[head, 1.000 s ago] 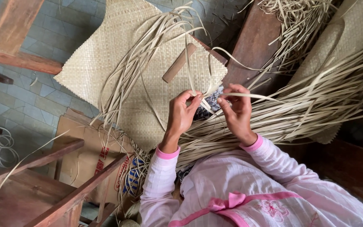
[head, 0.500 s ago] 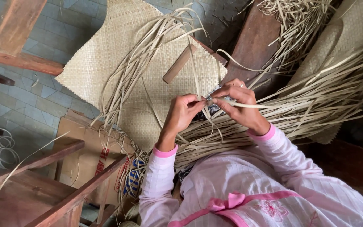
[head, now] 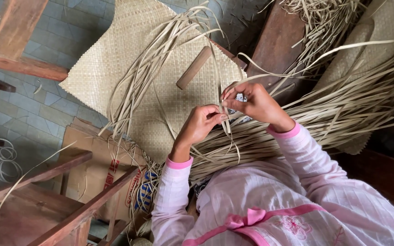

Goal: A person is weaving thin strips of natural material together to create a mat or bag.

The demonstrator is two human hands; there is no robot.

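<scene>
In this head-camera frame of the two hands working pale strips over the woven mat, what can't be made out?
- Head view: the small dark patterned thing under the right hand; the hand covers most of it.
- How the left hand fingers grip the strip; too small.
- The woven mat: top edge cut off by the frame.
- The cardboard box: partly hidden behind wooden rails.

The left hand (head: 200,124) and right hand (head: 251,104) meet over a woven mat (head: 115,68). Just beyond them a wooden block (head: 194,68) lies on the mat. Loose strips (head: 343,105) crowd the right hand's outer side. A wooden frame (head: 46,177) stands well left of the left hand.
</scene>
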